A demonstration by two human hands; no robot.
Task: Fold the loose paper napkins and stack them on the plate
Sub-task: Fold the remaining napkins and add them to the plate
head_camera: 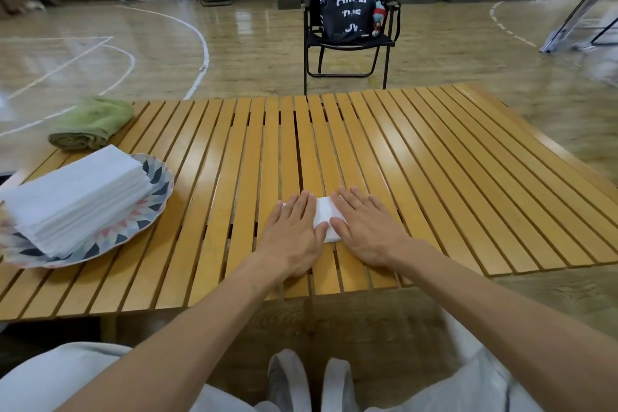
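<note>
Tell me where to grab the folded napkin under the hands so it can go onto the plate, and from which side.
Pinch the folded napkin at its near short edge, coming from the person's side. It lies flat on the slatted table under the left hand and right hand; that edge shows between the thumbs, and a thumb can probably slip under it. The plate sits to the left.

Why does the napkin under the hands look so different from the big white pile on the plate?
The small folded white paper napkin is a single piece; the tall white napkin stack is many layers. The single one lies flat on the slatted wooden table, pressed by the left hand and right hand; the stack rests untouched on the patterned plate. Both are white paper.
</note>
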